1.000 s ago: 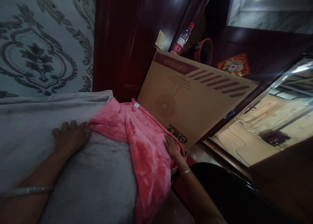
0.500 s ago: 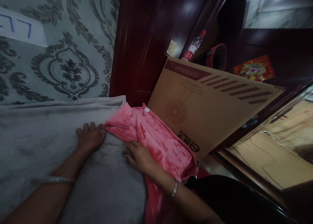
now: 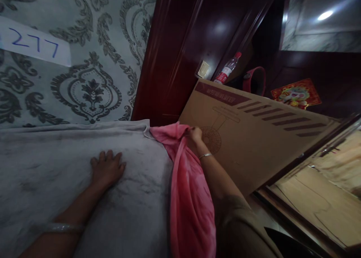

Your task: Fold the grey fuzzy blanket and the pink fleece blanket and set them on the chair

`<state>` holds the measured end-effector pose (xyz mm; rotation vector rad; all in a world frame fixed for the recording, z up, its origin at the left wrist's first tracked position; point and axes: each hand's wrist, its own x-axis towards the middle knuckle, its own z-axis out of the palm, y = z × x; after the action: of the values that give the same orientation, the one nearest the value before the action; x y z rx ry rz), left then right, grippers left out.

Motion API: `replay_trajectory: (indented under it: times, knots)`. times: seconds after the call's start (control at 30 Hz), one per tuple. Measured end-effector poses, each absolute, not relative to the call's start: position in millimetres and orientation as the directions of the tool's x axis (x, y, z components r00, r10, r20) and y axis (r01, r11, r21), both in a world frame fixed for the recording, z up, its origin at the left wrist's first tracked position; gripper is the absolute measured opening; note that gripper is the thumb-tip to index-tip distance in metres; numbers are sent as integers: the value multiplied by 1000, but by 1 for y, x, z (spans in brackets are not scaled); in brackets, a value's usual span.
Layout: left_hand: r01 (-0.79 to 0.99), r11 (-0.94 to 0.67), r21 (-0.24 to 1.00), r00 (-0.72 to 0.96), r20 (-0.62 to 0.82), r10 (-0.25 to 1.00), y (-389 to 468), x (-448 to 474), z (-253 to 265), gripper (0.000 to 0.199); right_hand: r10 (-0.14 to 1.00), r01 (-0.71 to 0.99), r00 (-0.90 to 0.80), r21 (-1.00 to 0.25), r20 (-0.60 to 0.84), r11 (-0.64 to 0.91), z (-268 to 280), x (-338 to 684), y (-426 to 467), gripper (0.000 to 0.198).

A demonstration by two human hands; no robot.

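A grey plush cover point(image 3: 141, 198) spreads over the bed-like surface in front of me. On it my left hand point(image 3: 107, 169) lies flat with its fingers spread. At the cover's far right corner, my right hand point(image 3: 194, 135) grips the edge of a pink plush blanket point(image 3: 191, 190). From that grip the blanket hangs in folds down along the right side of the grey cover. Part of its upper end still rests against the grey corner. A bracelet shows on each wrist.
A large cardboard box point(image 3: 248, 149) leans just right of my right arm. Behind it are a red-capped bottle point(image 3: 227, 70) and a red strap-like loop point(image 3: 261, 79). Patterned wallpaper point(image 3: 93, 89) bears a paper marked 277 point(image 3: 36, 42); a dark red door frame point(image 3: 172, 62) stands beside it.
My right hand has moved away and to the right, taking hold of the pink blanket and drawing it off the grey cover toward the side. My left hand stays flat.
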<state>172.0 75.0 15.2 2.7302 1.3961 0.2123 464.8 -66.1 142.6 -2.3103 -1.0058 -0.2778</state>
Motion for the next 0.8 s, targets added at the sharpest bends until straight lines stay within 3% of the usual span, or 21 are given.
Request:
replay_trajectory:
  times: [0.07, 0.13, 0.33, 0.4, 0.5, 0.57, 0.67, 0.73, 0.8]
  knots:
    - [801, -587, 117, 580, 91, 810, 74, 171, 16, 61, 537, 680, 733, -460, 418, -570, 167, 490, -70, 34]
    - [800, -589, 120, 581, 97, 808, 73, 171, 18, 60, 550, 684, 729, -466, 407, -562, 168, 490, -77, 37]
    - [788, -599, 143, 586, 123, 801, 73, 171, 21, 61, 783, 807, 545, -441, 300, -393, 72, 399, -143, 38]
    - [780, -606, 155, 590, 138, 795, 74, 172, 19, 62, 883, 862, 403, -424, 241, -277, 38, 370, -182, 54]
    - [771, -611, 181, 592, 150, 792, 74, 172, 18, 62, 902, 831, 423, -433, 85, -349, 5, 345, -232, 84]
    - [766, -615, 185, 598, 144, 789, 74, 171, 20, 61, 892, 814, 445, -450, 75, -368, -2, 339, -251, 81]
    - [762, -624, 174, 610, 131, 781, 71, 170, 24, 60, 799, 780, 568, -438, 197, -447, 10, 350, -263, 48]
    - [763, -624, 167, 612, 125, 781, 70, 169, 27, 60, 630, 682, 725, -419, 278, -600, 31, 370, -275, 36]
    - [761, -629, 161, 616, 127, 778, 69, 169, 28, 59, 427, 548, 832, -411, 354, -728, 54, 395, -298, 41]
